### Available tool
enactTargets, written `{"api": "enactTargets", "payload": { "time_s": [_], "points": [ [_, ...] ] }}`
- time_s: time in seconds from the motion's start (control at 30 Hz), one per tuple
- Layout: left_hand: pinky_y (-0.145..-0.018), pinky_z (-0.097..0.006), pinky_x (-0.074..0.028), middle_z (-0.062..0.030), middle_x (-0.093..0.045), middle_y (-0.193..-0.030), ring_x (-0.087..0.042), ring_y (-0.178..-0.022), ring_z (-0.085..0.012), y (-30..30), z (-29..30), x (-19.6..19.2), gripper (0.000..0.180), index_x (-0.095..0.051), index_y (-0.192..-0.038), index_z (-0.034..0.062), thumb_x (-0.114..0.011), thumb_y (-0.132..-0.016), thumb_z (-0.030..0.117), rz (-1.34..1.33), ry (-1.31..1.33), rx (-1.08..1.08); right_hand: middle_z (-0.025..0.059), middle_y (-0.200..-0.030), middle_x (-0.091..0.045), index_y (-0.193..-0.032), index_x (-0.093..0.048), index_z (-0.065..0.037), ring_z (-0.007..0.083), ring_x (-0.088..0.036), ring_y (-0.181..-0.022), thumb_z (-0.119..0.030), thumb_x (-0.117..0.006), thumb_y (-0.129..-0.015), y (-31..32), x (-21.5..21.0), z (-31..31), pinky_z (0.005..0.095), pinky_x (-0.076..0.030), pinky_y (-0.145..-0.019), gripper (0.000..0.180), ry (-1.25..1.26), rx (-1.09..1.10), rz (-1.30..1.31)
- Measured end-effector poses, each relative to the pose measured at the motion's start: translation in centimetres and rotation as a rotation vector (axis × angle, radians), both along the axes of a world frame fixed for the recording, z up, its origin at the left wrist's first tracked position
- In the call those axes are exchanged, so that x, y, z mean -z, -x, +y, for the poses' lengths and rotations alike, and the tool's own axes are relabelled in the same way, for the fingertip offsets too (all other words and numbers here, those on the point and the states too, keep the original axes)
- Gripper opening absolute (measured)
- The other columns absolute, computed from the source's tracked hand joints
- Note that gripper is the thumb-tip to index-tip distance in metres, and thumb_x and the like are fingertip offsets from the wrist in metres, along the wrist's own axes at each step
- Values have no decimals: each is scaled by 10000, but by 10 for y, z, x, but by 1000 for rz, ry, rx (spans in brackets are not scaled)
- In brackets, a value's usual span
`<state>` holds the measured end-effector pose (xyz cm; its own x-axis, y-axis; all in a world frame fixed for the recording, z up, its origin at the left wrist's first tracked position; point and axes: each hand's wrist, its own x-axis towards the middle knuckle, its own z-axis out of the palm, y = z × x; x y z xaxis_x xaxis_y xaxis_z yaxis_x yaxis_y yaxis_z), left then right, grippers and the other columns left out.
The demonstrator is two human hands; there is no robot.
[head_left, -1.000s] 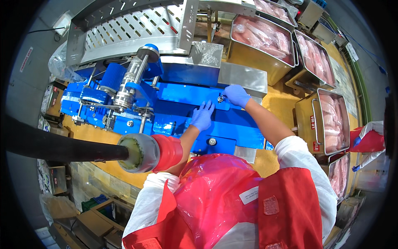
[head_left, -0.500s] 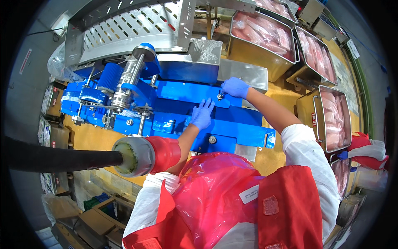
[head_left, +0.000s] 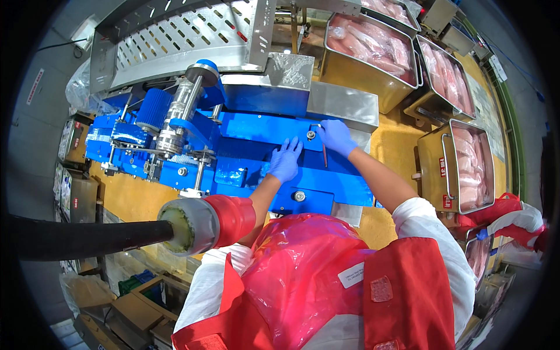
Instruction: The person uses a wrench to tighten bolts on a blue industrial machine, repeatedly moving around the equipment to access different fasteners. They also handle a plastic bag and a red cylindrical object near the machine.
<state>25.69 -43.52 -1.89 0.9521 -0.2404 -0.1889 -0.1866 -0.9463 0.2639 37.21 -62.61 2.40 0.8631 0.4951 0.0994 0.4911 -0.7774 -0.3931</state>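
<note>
My left hand, in a purple glove, lies with its fingers spread on the blue machine, beside a recessed channel. My right hand, also gloved, is closed just right of a round metal bolt on the upper blue plate. From under its fingers a thin rod runs toward me, and a small tip shows at the far side of the fist; it looks like a hex key, though the grip hides most of it. Another bolt sits on the nearer plate.
Rollers stand on the machine's left part, with a slotted steel chute behind. Steel bins of pale meat are at the back right. A thick black cable with a red connector crosses at left. A co-worker's sleeve is at far right.
My right hand has shifted slightly right, off the bolt, and the thin rod now shows below it. My left hand stays put. The slotted plate end at right no longer shows as before. The co-worker has moved.
</note>
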Motion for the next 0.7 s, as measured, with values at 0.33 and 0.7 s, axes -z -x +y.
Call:
{"api": "enactTargets", "payload": {
  "time_s": [0.33, 0.7],
  "points": [
    [-1080, -587, -345, -114, -222, -1612, -242, -1468, -354, -3, -3, -12, 750, -305, -1516, 107, -562, -812, 99, 35, -23, 7, 171, -769, -692, -783, -718, -62, 356, -697, -721, -100, -627, -742, -29, -13, 8, 443, -545, -600, 107, 463, -487, -208],
    [-1082, -585, -339, -104, -211, -1618, -228, -1476, -345, -2, -2, -9, 770, -287, -1526, 118, -553, -803, 84, 45, -34, 4, 183, -794, -682, -782, -704, -28, 344, -688, -718, -129, -580, -816, -43, -12, 17, 447, -539, -623, 163, 423, -699, -418]
  ]
}}
